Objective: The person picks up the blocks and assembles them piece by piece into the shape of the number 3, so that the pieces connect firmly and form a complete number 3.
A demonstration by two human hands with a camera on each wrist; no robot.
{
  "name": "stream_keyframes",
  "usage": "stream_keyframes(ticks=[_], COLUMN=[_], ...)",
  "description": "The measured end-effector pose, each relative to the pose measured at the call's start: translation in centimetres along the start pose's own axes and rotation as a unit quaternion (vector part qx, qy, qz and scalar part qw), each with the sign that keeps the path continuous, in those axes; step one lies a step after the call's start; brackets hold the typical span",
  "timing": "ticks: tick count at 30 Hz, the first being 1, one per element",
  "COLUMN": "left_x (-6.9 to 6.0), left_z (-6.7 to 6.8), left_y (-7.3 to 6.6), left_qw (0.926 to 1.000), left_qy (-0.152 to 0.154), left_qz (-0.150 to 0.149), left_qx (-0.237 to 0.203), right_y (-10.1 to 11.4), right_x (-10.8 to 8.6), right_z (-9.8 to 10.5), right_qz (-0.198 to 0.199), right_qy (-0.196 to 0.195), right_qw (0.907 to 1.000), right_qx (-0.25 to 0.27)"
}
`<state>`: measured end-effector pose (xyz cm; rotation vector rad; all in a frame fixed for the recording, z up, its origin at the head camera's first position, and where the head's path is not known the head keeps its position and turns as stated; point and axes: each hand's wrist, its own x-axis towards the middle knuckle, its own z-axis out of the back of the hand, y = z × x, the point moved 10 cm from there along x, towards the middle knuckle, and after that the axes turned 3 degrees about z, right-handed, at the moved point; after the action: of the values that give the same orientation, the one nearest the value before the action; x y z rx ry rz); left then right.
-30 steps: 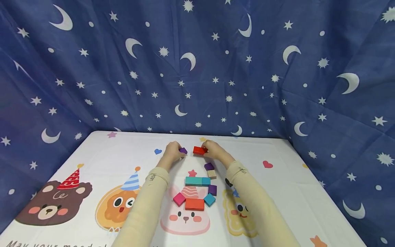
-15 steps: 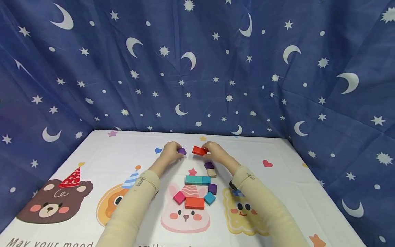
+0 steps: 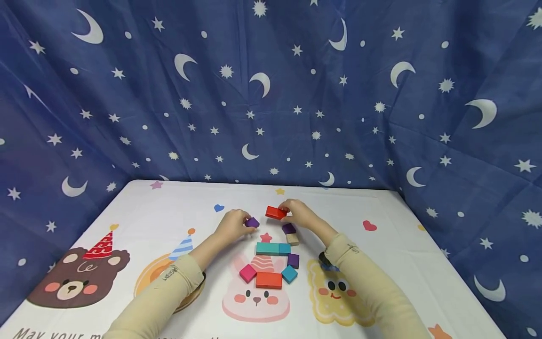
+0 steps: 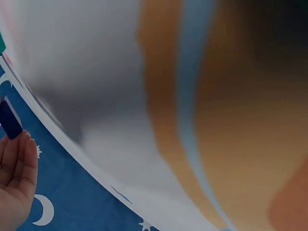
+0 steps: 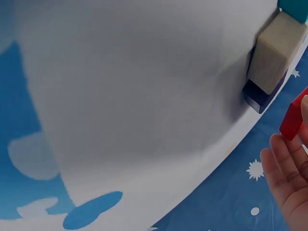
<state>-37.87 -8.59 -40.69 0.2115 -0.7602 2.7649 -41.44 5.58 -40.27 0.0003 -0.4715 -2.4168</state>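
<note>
My left hand [image 3: 232,226] pinches a small purple block [image 3: 252,222] between thumb and fingers, left of the block arrangement. In the left wrist view that purple block [image 4: 9,118] shows at the fingertips of the hand [image 4: 18,178]. To the right, my right hand [image 3: 299,213] holds a long red block [image 3: 275,213] by its right end. The right wrist view shows only part of the red block [image 5: 292,118]. Just below this hand lie a dark purple block [image 3: 289,229] and a plain wooden block [image 3: 292,239], touching each other.
Nearer me a teal block [image 3: 267,249] and blue block [image 3: 284,249] form a row. Below are a purple block [image 3: 293,261], a turned blue block [image 3: 290,274], an orange-red block [image 3: 268,280] and a pink block [image 3: 248,273]. A starry curtain [image 3: 271,94] hangs behind the table.
My left hand has come toward me with the purple block, its forearm swinging out left. The right hand has moved slightly nearer, still holding the red block. The arrangement on the table is unchanged.
</note>
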Motion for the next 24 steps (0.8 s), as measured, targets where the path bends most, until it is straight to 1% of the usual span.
stream_keyframes(ticks=[3,8,11,13,17,21,24], left_x=[-0.5,-0.7,-0.8,-1.0,-1.3,-1.4,-1.4], left_z=[0.4,0.9,1.0,1.0,1.4,1.6,1.5], left_y=[0.0,0.0,0.2,0.4,0.7,1.0,1.1], left_qw=[1.0000,0.9999,0.9999,0.9998,0.9996,0.9993,0.9994], left_qy=[-0.003,-0.004,0.003,0.007,0.002,0.000,0.000], left_qz=[0.000,0.006,0.013,0.017,0.023,0.022,0.023], left_qx=[-0.008,-0.013,-0.007,-0.003,0.017,0.030,0.026], right_y=[0.0,-0.1,-0.1,0.3,1.0,1.0,0.9], right_x=[-0.1,-0.2,-0.1,0.1,0.3,0.5,0.5], right_z=[-0.5,-0.7,-0.8,-0.9,-1.4,-1.7,-1.9], right_qz=[-0.008,-0.011,-0.009,0.000,0.014,0.005,0.001], right_qy=[0.012,0.014,0.015,0.024,0.047,0.055,0.058], right_qw=[0.9999,0.9998,0.9998,0.9997,0.9988,0.9984,0.9983], right_qx=[0.010,0.007,0.002,-0.001,-0.003,-0.002,-0.002])
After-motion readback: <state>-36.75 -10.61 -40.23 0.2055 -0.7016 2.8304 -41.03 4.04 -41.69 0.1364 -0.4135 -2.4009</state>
